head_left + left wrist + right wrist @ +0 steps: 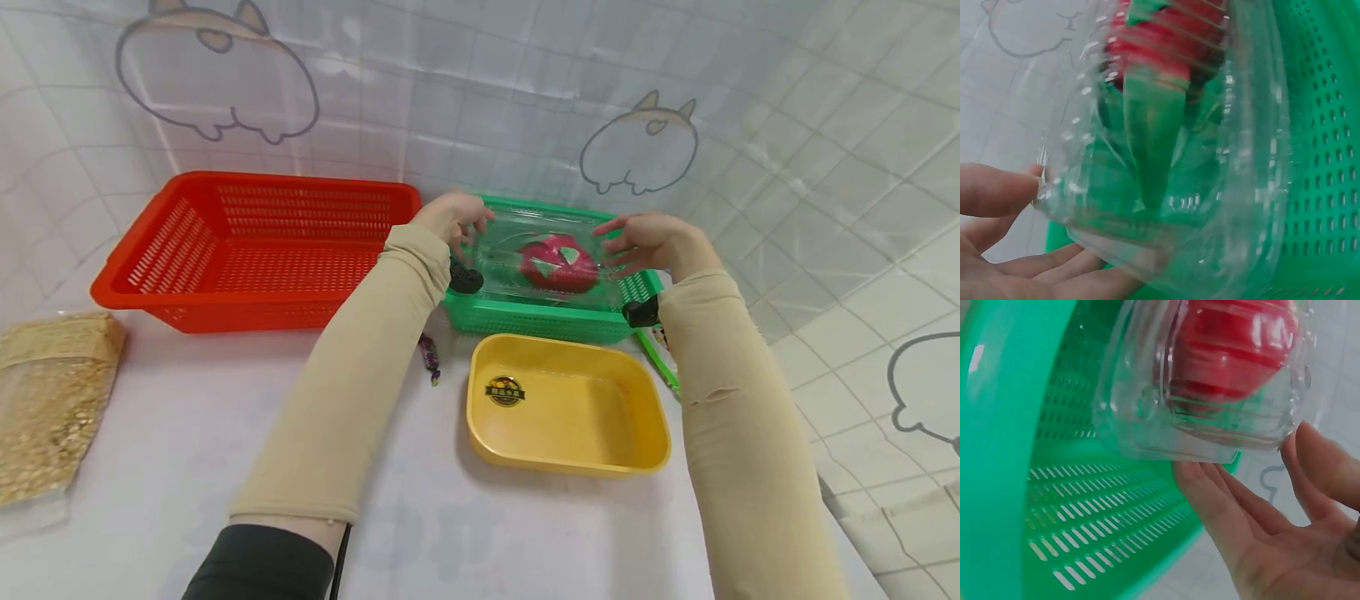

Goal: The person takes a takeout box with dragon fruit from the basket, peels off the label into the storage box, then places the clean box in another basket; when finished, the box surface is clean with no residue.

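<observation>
A clear plastic clamshell box (495,271) holds a red fruit (566,281) with green leafy tips, which looks like a dragon fruit. The box lies over the green basket (525,318), overlapping its opening in the head view. At the box's left end, my left hand (452,218) pinches the rim, thumb (1004,190) above and fingers (1079,275) beneath. From the opposite end my right hand (651,237) holds it, with the thumb (1329,465) at the edge and the other fingers (1210,494) against the underside.
A yellow basin (570,460) with a round label stands in front of the green basket. To the left is a red basket (247,308). A small purple-wrapped candy (430,357), a green-edged packet (666,367) and a bag of flakes (48,408) lie on the white table (405,517).
</observation>
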Demonstrator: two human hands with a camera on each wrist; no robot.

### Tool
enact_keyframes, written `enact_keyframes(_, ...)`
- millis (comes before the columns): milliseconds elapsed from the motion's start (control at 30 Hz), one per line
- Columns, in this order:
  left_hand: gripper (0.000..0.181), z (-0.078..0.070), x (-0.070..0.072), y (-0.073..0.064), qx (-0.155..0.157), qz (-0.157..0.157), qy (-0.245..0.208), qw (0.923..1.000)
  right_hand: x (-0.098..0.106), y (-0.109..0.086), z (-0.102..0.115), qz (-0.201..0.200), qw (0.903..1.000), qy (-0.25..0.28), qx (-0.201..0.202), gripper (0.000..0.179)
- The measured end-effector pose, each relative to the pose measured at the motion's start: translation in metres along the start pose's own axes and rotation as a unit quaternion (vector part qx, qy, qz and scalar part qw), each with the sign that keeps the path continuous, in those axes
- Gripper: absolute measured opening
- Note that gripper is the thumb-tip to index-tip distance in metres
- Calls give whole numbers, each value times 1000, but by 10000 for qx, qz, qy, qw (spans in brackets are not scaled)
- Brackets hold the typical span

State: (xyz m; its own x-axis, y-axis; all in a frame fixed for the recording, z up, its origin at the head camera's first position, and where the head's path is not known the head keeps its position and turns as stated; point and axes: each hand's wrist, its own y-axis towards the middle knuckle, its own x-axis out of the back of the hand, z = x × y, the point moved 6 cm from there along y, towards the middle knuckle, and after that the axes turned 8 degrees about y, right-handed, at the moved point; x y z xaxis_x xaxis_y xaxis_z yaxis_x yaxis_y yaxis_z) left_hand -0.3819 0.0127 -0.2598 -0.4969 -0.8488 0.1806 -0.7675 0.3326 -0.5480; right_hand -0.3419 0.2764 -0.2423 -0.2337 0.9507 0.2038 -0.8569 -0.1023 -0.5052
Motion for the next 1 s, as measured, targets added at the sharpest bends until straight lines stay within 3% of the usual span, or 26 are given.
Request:
enact_keyframes(167, 55, 4, 0, 2, -117, -165, 164, 9997, -2, 6, -7, 327, 9992, 182, -118, 53)
enact_keyframes(333, 56, 2, -4, 1, -102, -179, 280, 9994, -2, 10, -12, 544, 9983, 42, -189, 53)
enact_keyframes(500, 54, 6, -3, 7, -101, -212, 641, 9977, -5, 15, -15, 706, 9973, 60, -199, 53)
enact_keyframes(733, 51, 10, -1, 21, -272, -390, 1017, 9937, -3, 21, -19, 756, 9968, -34, -247, 53)
enact_keyframes(1000, 57, 5, -4, 13, -229, -156, 1161, 9929, 1, 25, -19, 599, 9980, -45, -214, 53)
